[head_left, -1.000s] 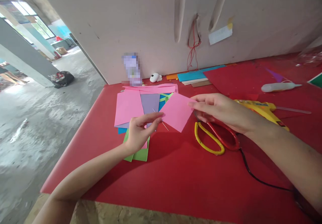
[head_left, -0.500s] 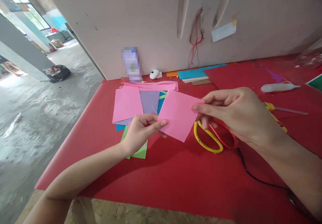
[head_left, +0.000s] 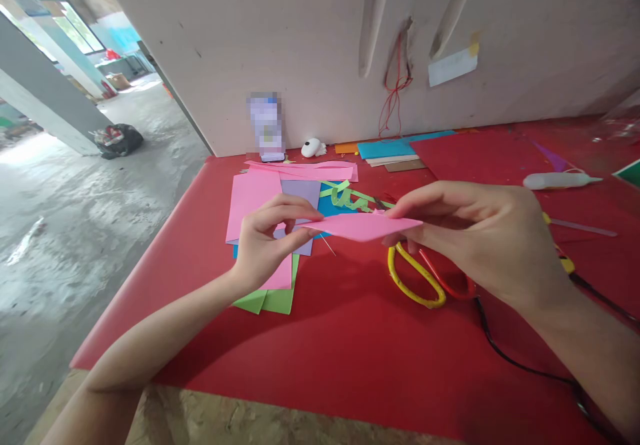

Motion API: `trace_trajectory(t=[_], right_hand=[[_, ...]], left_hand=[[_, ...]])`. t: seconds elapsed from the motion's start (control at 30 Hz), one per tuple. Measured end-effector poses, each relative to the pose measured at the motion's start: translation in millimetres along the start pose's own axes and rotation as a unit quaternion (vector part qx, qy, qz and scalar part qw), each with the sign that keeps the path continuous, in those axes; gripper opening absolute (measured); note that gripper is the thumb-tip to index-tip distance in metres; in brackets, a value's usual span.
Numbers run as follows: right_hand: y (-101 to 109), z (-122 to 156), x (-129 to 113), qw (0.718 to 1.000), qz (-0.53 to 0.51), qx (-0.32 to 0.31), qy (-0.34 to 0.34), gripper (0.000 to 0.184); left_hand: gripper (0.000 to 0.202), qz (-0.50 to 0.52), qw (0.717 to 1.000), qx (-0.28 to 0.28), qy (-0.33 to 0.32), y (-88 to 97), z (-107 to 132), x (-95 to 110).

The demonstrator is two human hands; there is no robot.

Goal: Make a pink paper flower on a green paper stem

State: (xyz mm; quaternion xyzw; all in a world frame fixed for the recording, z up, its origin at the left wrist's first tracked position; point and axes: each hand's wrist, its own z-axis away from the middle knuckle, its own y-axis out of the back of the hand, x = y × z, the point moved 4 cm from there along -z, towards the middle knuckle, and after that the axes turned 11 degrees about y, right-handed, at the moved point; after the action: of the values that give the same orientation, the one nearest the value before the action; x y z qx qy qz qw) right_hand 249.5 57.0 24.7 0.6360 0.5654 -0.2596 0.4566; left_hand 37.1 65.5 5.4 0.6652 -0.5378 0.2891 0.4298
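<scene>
Between both hands a small pink paper sheet (head_left: 363,226) is held above the table, tilted nearly edge-on and slightly bowed. My left hand (head_left: 273,228) pinches its left corner between thumb and fingers. At the opposite corner, my right hand (head_left: 465,222) grips it the same way. Below the right hand lie scissors with one yellow and one red handle (head_left: 417,282); their blades are mostly hidden. Under and behind the left hand are pink sheets (head_left: 253,202), a purple sheet (head_left: 303,195), green pieces (head_left: 280,298) and curled light green strips (head_left: 345,196).
Against the wall stand a blurred phone (head_left: 267,128) and a small white object (head_left: 313,147). Blue paper strips (head_left: 383,148) lie at the back. On the right are a white squeeze bottle (head_left: 557,180), a black cord (head_left: 515,358) and red sheets (head_left: 465,152). The red table (head_left: 320,365) ends at the left.
The pink sheet has turned from facing me to nearly edge-on. My left hand has risen and rotated with it, uncovering more pink and green paper below.
</scene>
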Motion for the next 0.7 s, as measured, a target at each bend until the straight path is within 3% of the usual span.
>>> trace_trajectory(t=[0.13, 0.2, 0.27, 0.33, 0.37, 0.47, 0.57, 0.67, 0.7], right_hand=[[2.7, -5.2, 10.0, 0.997, -0.056, 0.033, -0.049, 0.02], [2.7, -8.2, 15.0, 0.992, -0.103, 0.04, -0.066, 0.022], [1.1, -10.5, 19.5, 0.986, -0.139, 0.034, -0.084, 0.023], [-1.4, -11.4, 22.9, 0.981, -0.161, 0.022, -0.106, 0.025], [-2.9, -11.4, 24.0, 0.979, -0.166, 0.015, -0.116, 0.026], [-7.7, -9.5, 25.3, 0.973, -0.179, -0.011, -0.143, 0.025], [-10.8, -7.7, 24.9, 0.969, -0.195, -0.027, -0.152, 0.024], [-10.8, -7.1, 25.3, 0.969, -0.196, -0.026, -0.15, 0.024], [-11.0, -7.0, 25.7, 0.969, -0.197, -0.027, -0.15, 0.024]], left_hand=[[0.058, 0.042, 0.995, -0.063, 0.066, -4.3, -1.3, -12.3], [0.047, 0.105, 0.986, -0.065, 0.11, -4.8, -3.6, -22.5], [0.016, 0.138, 0.977, -0.094, 0.136, -7.1, -7.1, -31.3], [0.064, 0.124, 0.97, -0.159, 0.133, -11.1, -9.9, -35.2], [0.068, 0.109, 0.964, -0.203, 0.135, -13.9, -9.9, -35.9], [0.023, 0.078, 0.927, -0.315, 0.187, -21.1, -3.8, -35.9], [0.017, 0.096, 0.902, -0.334, 0.256, -25.2, 4.4, -34.7], [0.061, 0.112, 0.885, -0.372, 0.256, -31.4, 10.3, -32.3], [0.064, 0.108, 0.886, -0.379, 0.244, -32.4, 10.8, -31.4]])
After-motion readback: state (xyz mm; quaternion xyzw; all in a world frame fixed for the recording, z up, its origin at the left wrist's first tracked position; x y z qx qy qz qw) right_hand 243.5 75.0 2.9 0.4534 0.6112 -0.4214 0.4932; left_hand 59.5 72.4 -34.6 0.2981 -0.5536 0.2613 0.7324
